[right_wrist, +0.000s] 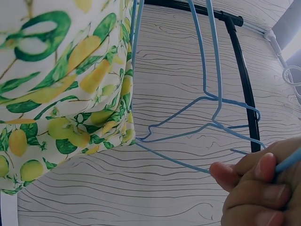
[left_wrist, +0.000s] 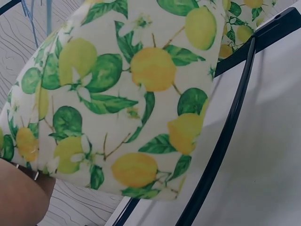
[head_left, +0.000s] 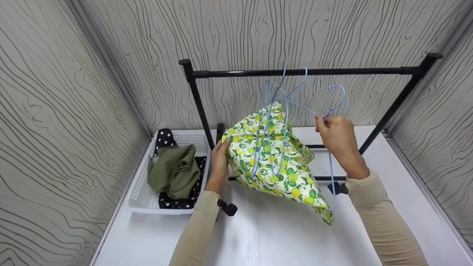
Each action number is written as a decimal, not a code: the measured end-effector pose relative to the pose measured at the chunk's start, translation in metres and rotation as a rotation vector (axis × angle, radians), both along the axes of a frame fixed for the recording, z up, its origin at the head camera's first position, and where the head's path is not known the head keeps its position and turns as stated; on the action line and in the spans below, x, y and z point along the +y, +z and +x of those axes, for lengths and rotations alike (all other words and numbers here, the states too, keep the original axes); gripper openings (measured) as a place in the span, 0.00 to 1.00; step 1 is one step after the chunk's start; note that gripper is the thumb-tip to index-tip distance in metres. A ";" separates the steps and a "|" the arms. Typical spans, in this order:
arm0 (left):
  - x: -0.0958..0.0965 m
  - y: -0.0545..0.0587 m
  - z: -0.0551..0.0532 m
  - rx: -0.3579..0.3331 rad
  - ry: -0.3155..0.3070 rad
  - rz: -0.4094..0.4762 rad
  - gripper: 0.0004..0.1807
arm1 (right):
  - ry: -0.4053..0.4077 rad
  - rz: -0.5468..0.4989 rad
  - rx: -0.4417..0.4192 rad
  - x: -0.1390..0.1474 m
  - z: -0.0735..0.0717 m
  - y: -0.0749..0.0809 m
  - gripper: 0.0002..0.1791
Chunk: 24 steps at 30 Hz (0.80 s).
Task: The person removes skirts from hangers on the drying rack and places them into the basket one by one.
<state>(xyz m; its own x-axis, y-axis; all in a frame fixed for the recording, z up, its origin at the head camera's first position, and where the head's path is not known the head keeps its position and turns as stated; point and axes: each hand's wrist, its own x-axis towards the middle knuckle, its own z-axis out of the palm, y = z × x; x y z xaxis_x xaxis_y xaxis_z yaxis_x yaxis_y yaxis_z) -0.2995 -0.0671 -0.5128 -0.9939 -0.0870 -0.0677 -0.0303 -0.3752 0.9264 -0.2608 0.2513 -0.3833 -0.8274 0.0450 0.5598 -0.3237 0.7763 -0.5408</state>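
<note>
A lemon-print cloth (head_left: 277, 159), white with yellow fruit and green leaves, hangs askew in front of the rack. At its left edge my left hand (head_left: 220, 162) grips the fabric; the left wrist view has only part of that hand (left_wrist: 23, 195) in its lower corner. My right hand (head_left: 338, 138) pinches a light-blue wire hanger (head_left: 331, 166) just below its hook, which is off the rail. That hanger's lower corner meets the cloth's lower right end. In the right wrist view, curled fingers (right_wrist: 256, 193) hold the blue wire. How the cloth sits on the hanger is partly hidden.
Two more blue hangers (head_left: 303, 74) hook over the black rack's top rail (head_left: 351, 72), overlapping the cloth from the head view. A white perforated basket (head_left: 138, 195) stands left, holding an olive-green cloth (head_left: 173, 171) and a black polka-dot cloth (head_left: 177, 203). Patterned walls enclose the white table (head_left: 266, 240).
</note>
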 end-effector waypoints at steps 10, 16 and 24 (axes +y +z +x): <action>-0.007 0.005 0.001 0.031 0.027 -0.067 0.42 | -0.004 -0.006 -0.029 0.002 -0.001 -0.007 0.25; -0.012 0.008 0.002 0.098 0.025 -0.046 0.28 | -0.007 -0.012 -0.039 0.003 -0.001 -0.011 0.25; -0.018 0.007 0.004 0.178 0.034 -0.019 0.22 | -0.004 -0.023 -0.037 0.005 -0.003 -0.015 0.27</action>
<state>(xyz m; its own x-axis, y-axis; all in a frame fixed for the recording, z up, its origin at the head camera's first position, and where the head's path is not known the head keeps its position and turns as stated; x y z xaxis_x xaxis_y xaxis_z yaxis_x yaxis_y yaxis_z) -0.2955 -0.0848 -0.5056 -0.9865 -0.1204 0.1113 0.1475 -0.3554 0.9230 -0.2636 0.2568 -0.3983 -0.8474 0.0608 0.5274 -0.2998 0.7650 -0.5699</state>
